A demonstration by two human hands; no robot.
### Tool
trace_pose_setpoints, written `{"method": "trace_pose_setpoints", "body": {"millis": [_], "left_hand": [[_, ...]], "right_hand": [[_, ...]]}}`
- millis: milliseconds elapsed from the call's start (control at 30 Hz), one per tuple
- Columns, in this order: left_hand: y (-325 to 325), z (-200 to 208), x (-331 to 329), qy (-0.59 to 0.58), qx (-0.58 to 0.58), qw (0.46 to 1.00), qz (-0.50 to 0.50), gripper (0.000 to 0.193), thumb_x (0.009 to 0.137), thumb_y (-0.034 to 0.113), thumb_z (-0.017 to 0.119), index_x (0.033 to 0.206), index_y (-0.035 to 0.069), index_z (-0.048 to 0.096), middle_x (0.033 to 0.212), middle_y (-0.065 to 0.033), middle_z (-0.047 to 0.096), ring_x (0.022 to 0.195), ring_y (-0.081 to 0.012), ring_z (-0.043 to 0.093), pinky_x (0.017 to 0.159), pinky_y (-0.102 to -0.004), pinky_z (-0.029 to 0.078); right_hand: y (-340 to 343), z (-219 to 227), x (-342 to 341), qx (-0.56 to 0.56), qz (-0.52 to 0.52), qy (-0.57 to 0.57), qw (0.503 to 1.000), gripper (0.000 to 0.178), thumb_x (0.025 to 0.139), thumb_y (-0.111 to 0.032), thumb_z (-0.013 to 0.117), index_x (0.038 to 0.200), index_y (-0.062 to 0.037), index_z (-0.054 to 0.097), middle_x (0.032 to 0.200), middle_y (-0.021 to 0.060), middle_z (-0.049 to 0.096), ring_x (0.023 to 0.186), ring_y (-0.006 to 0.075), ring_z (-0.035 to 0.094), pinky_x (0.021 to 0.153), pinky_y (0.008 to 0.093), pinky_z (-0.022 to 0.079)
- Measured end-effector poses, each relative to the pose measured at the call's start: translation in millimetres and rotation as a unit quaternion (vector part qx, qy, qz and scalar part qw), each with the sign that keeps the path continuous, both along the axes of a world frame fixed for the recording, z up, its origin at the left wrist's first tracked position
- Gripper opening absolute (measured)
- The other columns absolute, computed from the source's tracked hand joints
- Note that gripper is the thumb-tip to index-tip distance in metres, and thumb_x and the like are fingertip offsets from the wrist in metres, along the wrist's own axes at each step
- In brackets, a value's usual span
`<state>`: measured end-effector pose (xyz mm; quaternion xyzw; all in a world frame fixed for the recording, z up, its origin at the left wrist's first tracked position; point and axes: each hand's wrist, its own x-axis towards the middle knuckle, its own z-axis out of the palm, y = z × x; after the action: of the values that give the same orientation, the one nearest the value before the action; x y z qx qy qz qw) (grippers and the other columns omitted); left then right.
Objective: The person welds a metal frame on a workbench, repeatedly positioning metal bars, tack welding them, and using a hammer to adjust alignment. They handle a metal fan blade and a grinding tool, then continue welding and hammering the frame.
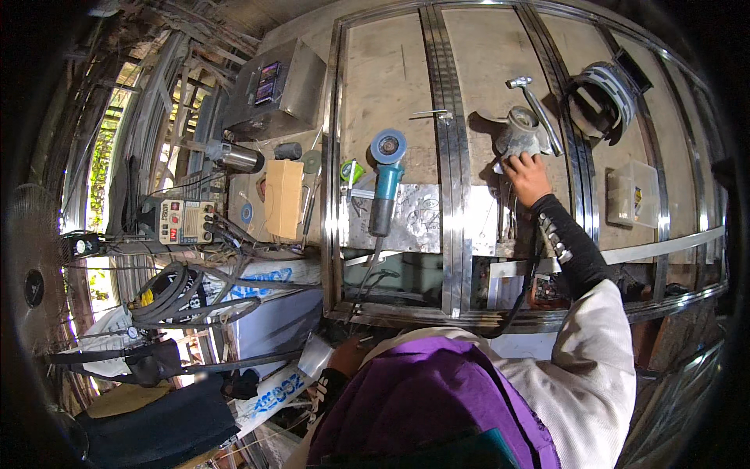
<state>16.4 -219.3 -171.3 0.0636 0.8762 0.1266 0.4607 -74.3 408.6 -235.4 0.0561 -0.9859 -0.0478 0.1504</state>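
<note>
My right hand (527, 178) reaches onto the table with its fingers curled at the near side of a dull grey metal vessel-like piece (522, 133) with a round opening. A small whitish bit shows by the fingertips, but what they grip is hidden. Just past the hand lies a hammer (537, 113) with a metal head, against that piece. My left hand (349, 357) is low by my body, beside a pale flat piece (315, 356); its fingers are mostly hidden. A teal angle grinder (386, 184) with a blue-rimmed disc lies left of my right hand.
A shiny metal frame (451, 156) with several bars spans the table. A welding helmet (605, 98) and a clear plastic box (633, 195) are at right. To the left are a metal box (277, 90), a tan block (283, 199), a control unit (186, 221) and coiled cables (168, 293).
</note>
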Motion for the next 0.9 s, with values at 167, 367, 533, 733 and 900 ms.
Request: {"method": "trace_pose_setpoints", "body": {"millis": [167, 367, 533, 733, 900], "left_hand": [[21.5, 10.0, -17.4, -0.024, 0.03, 0.999, 0.013, 0.061, 0.094, 0.048, 0.065, 0.136, 0.005, 0.055, 0.119, -0.0246, 0.067, 0.107, -0.0407, 0.067, 0.089, -0.0468, 0.053], [18.4, 20.2, -18.3, 0.029, 0.004, 0.999, 0.026, 0.056, 0.096, 0.042, 0.063, 0.138, 0.005, 0.054, 0.12, -0.0246, 0.068, 0.108, -0.0398, 0.067, 0.091, -0.0474, 0.053], [21.2, 30.4, -5.9, -0.019, -0.01, 0.991, 0.129, 0.052, 0.097, 0.038, 0.063, 0.136, 0.005, 0.055, 0.119, -0.0256, 0.068, 0.109, -0.0413, 0.066, 0.09, -0.0486, 0.053], [-12.1, 10.3, 46.1, 0.001, -0.042, 0.99, 0.133, 0.048, 0.094, 0.035, 0.065, 0.129, 0.002, 0.06, 0.119, -0.0256, 0.068, 0.111, -0.0402, 0.065, 0.092, -0.0488, 0.052], [-64.6, -26.5, 126.7, -0.017, 0.018, 0.959, 0.283, 0.045, 0.092, 0.031, 0.068, 0.128, 0.004, 0.062, 0.119, -0.0241, 0.068, 0.109, -0.0367, 0.068, 0.091, -0.0477, 0.053]], "right_hand": [[-19.2, -23.0, 10.2, 0.004, -0.052, -0.003, 0.999, 0.044, 0.088, -0.016, 0.055, 0.13, -0.0128, 0.066, 0.12, 0.0085, 0.059, 0.109, 0.0284, 0.052, 0.09, 0.0426, 0.042], [-50.8, 26.5, -6.7, -0.046, -0.144, -0.136, 0.979, 0.032, 0.084, -0.018, 0.065, 0.114, -0.0086, 0.072, 0.124, 0.0125, 0.06, 0.116, 0.031, 0.053, 0.092, 0.0433, 0.045], [-94.9, 52.5, -51.9, -0.254, -0.1, -0.147, 0.951, 0.015, 0.082, -0.014, 0.066, 0.087, -0.0004, 0.072, 0.096, 0.021, 0.069, 0.09, 0.0377, 0.069, 0.078, 0.0483, 0.057], [-127.1, 26.3, -172.9, -0.182, -0.1, -0.139, 0.968, 0.017, 0.087, -0.009, 0.058, 0.091, 0.0003, 0.073, 0.104, 0.0222, 0.07, 0.093, 0.039, 0.071, 0.079, 0.0465, 0.059], [-84.9, 3.2, -279.0, -0.141, -0.143, -0.148, 0.968, 0.031, 0.091, -0.032, 0.067, 0.097, -0.0016, 0.074, 0.098, 0.0229, 0.072, 0.092, 0.0408, 0.071, 0.08, 0.0496, 0.058]]}}
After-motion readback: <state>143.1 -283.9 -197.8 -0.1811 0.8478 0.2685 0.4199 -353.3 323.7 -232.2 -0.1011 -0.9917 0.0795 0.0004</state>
